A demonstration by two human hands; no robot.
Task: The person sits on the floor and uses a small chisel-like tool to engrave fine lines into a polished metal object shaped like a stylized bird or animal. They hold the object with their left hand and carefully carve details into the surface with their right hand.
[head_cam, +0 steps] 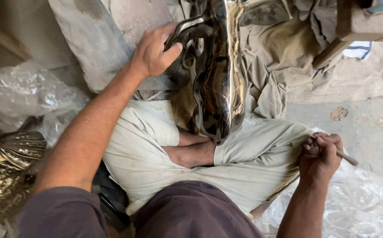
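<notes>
Gripping left hand (152, 52): closed around polished metal piece (220, 83) at its curved arm.
Right hand (320, 155): fist around thin tool (346, 156).

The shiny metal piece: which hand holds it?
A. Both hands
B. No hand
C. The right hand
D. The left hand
D: the left hand grips a curved part at the top of the shiny metal piece, while the right hand is closed on a thin tool away from it, beside the knee.
</notes>
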